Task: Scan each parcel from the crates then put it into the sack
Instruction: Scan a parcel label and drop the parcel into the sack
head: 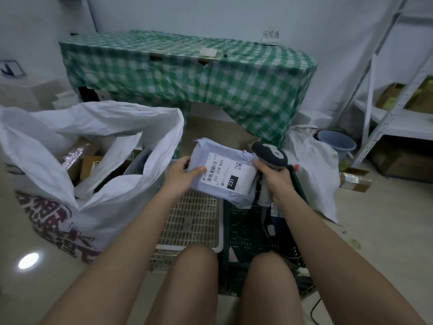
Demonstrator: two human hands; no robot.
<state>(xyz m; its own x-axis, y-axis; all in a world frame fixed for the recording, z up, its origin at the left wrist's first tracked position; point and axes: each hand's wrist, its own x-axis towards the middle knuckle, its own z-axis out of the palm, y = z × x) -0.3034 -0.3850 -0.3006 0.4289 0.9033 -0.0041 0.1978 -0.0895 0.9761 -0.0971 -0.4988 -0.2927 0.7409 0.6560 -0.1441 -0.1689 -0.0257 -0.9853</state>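
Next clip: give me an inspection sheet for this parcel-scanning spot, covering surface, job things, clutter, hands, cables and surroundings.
Surface: glossy pale floor, a few scraps at right.
Job's things: grey parcel held label-up over the crates; scanner beside it; white crate shows bare bottom; dark crate holds items; open sack at left with boxes inside.
Clutter: crumpled white bag, taped box, blue bucket.
Hands: left hand grips the parcel; right hand grips the scanner.
Cables: black cable on floor, bottom right.
Surroundings: green-checked covered table, metal shelving with boxes.
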